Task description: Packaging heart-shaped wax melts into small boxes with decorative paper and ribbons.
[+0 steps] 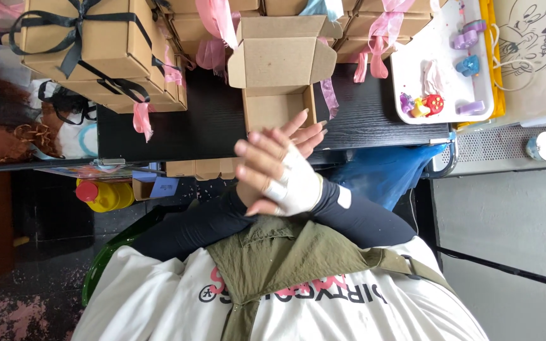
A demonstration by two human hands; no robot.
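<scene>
Pressing together, left hand (298, 136) and right hand (273, 170), open cardboard box (278, 76) just beyond fingertips

there is one view only, from a camera worn on the person's head, looking steeply down past the chest onto the black table (210, 123) just ahead. the picture comes out turned over, so the torso fills the bottom edge and the table's far side lies toward the top. it sits close, with the crossed forearms near mid-frame; no second view shares the scene.
</scene>
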